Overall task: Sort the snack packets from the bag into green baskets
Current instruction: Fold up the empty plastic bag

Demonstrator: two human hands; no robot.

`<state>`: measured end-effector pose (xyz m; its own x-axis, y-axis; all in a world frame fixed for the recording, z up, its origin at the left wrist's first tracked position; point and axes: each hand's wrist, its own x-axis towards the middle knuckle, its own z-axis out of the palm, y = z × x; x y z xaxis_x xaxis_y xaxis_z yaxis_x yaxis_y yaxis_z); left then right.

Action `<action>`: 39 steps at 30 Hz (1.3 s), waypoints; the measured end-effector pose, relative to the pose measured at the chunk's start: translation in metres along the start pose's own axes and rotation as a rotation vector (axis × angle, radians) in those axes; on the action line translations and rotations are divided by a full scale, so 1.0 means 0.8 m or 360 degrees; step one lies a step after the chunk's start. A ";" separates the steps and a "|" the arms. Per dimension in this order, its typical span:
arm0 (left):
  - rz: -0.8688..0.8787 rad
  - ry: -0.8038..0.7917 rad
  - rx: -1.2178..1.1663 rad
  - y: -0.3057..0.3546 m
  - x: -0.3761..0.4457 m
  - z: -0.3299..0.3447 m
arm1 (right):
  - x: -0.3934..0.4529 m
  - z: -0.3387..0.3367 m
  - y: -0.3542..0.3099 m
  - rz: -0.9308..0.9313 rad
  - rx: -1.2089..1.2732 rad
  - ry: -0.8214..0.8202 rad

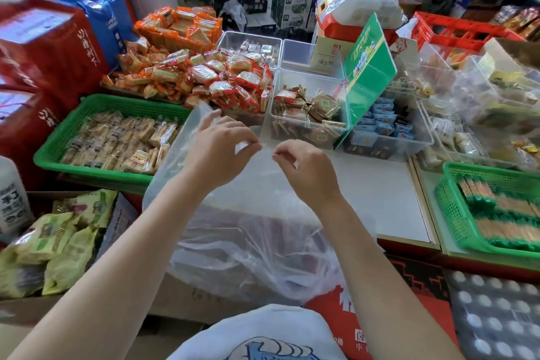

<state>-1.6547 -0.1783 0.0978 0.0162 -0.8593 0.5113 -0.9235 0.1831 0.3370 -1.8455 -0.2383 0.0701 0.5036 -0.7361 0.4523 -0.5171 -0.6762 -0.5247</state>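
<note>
Both grips, left hand (217,145) and right hand (302,168), pinch the clear bag (251,231); green baskets (96,137) flank it.

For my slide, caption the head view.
Both hands, left hand and right hand, pinch the clear plastic bag between green baskets.

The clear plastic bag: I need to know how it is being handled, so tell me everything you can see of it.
The clear plastic bag is large, thin, wrinkled film, see-through but hazy. It slumps in front of the person, against the white counter. Reddish shapes show dimly through its lower part; what they are cannot be told. Both hands pinch its upper edge: the left hand and the right hand, close together. One flap stands up beside the green basket at left.
</note>
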 end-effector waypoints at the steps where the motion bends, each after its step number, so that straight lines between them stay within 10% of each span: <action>1: -0.0026 0.0060 -0.0006 -0.006 -0.001 -0.002 | -0.001 -0.001 0.007 0.0041 0.0003 -0.0047; 8: -0.0249 0.0127 0.0109 -0.036 -0.014 -0.008 | -0.017 -0.019 0.042 0.0305 0.0018 -0.0159; 14: 0.0111 -0.0371 -0.0269 0.014 0.010 0.008 | -0.001 -0.028 -0.001 0.0120 0.0119 -0.0293; 27: -0.0419 -0.0046 0.0005 -0.021 -0.020 0.033 | -0.056 -0.064 0.066 0.0682 -0.0073 -0.0371; 39: -0.0427 0.0030 -0.0147 0.013 -0.023 0.031 | -0.075 -0.019 0.024 0.0397 -0.0132 -0.0003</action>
<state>-1.6738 -0.1720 0.0723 0.2636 -0.8739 0.4084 -0.8463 -0.0063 0.5327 -1.8957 -0.2075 0.0438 0.3548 -0.8803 0.3150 -0.6802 -0.4742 -0.5590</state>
